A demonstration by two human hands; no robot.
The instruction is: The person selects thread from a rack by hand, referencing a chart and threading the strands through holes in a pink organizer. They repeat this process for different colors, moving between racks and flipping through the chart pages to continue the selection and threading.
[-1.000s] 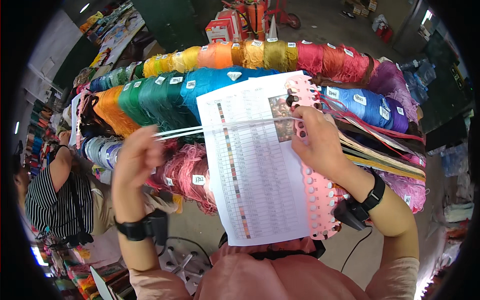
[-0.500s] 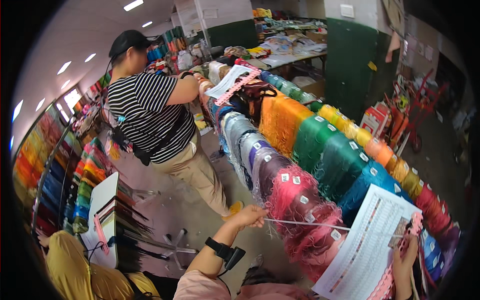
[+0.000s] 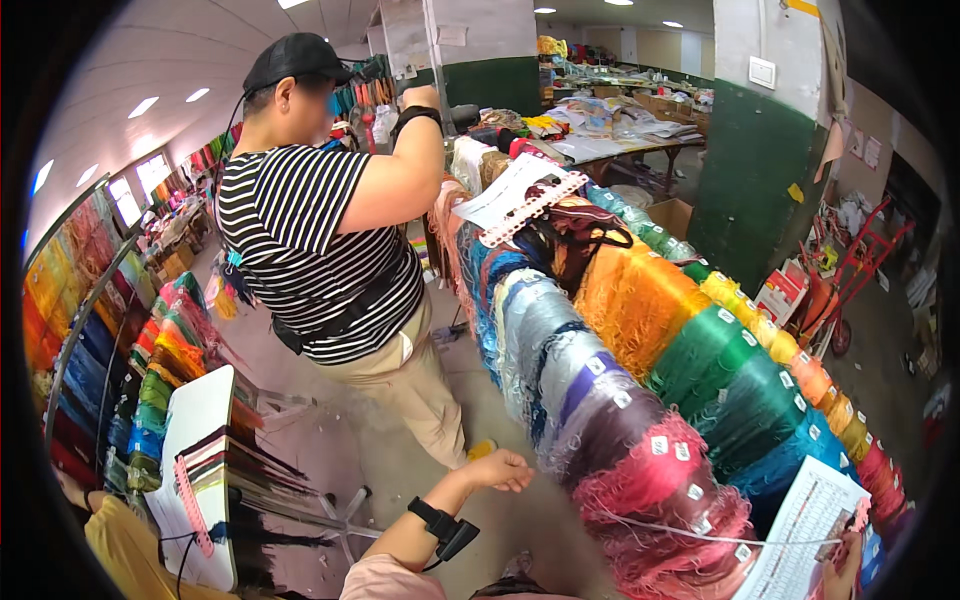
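Note:
My left hand [image 3: 505, 472] is held out over the floor beside the rack, its fingers loosely curled with nothing visible in them. At the lower right, my right hand [image 3: 843, 568] grips the edge of a pink strip with holes [image 3: 860, 518] and a printed chart sheet [image 3: 800, 530]; part of this hand is cut off by the rim. From there a pale strand [image 3: 690, 536] stretches left across pink thread skeins [image 3: 660, 540], its loose end apart from my left hand. Tagged skeins in purple, green [image 3: 710, 350], orange [image 3: 630, 290] and blue hang along the rack.
A co-worker in a striped shirt [image 3: 300, 240] stands by the rack's far end, near another sheet with a holed strip [image 3: 530, 205]. At lower left are a white board with thread bundles [image 3: 200, 420] and a person in yellow [image 3: 130, 545]. A green-and-white pillar [image 3: 755, 190] stands behind.
The pale strand has left my left hand and lies over the pink skeins. My right hand and the sheet sit lower right in view. The co-worker's arm has risen.

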